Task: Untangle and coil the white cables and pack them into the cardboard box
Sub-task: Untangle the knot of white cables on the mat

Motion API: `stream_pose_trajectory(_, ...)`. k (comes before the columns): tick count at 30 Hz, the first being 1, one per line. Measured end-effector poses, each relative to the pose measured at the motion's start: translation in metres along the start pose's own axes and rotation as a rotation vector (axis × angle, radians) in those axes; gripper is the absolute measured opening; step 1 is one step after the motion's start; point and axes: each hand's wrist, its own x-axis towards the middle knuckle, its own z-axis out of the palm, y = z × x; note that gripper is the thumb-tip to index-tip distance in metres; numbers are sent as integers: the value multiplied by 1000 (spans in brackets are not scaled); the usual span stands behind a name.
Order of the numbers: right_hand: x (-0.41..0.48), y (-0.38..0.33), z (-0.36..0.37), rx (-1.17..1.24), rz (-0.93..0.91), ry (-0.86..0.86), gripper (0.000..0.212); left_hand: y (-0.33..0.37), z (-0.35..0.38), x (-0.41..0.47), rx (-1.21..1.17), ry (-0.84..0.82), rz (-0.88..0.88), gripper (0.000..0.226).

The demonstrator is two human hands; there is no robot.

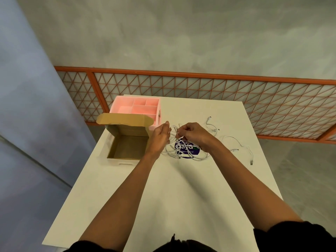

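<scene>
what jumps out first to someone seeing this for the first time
Two bare hands meet over mid-table: the right hand pinches a strand of the white cables, whose tangle lies on a purple sticker, with the left hand beside the loops. Just left stands the open cardboard box, and behind it a pink organizer at the table's far corner.

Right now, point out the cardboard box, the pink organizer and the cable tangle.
cardboard box (127, 146): head view, bare inner floor.
pink organizer (144, 109): head view, middle compartment.
cable tangle (175, 133): head view, lifted strands.
</scene>
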Motion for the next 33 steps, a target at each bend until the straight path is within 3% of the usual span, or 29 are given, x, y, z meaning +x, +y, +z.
stream_pose_trajectory(2,0,-1,2,-227,-64,111,12,1,1,0,-46,12,-21,39)
stream_pose_trajectory(5,0,-3,5,-336,-169,232,18,0,1,1,-95,14,-40,41)
stream_pose_trajectory(14,4,-1,9,-578,-270,158,29,0,-3,1,-44,-58,-11,41)
stream_pose_trajectory(21,1,-4,-5,-351,-392,55,21,-5,-2,1,108,-17,89,41)
stream_pose_trajectory(26,4,-4,-11,24,-315,37,23,2,3,1,-51,-86,5,40)
stream_pose_trajectory(33,11,-1,-15,86,-261,48,27,0,-1,5,51,-149,36,42)
